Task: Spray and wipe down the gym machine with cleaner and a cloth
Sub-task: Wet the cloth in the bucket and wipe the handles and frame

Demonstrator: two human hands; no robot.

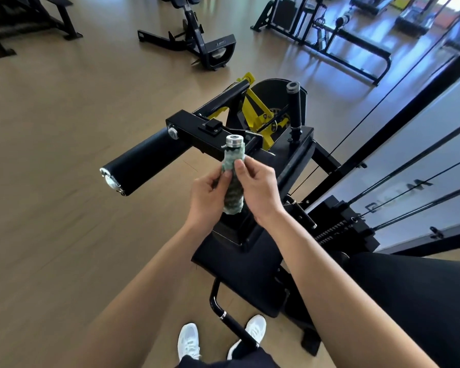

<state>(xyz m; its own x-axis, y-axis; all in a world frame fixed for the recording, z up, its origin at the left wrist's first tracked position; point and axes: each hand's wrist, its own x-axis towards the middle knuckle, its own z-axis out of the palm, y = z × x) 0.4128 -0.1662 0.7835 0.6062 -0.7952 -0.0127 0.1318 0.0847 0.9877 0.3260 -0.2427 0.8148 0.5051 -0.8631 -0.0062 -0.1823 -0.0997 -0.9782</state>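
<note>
- Wrapping the upright handle like a sleeve, the green cloth (233, 193) sits just below the handle's metal cap (234, 141), near the middle of the gym machine (194, 130).
- The left hand (210, 191) pinches the cloth's left edge between its curled fingers and thumb. The right hand (259, 187) grips it from the other side, thumb laid on the front. Both hands are closed on the cloth.
- The cloth looks soft, light and limp, with a nubbly weave, so it will likely bunch or slide round the post unless it is held snug. A full-palm squeeze would probably serve better than fingertips, twisting and drawing along the shaft.
- The handle underneath looks stiff and fixed, so it should take firm pressure.
- No cleaner bottle is in view.
- Pale letters show on the panel (409, 160) at the right (slanted and blurred), but they cannot be read.
- A small mark on the foot of a distant machine (213, 49) is too small to make out.
</note>
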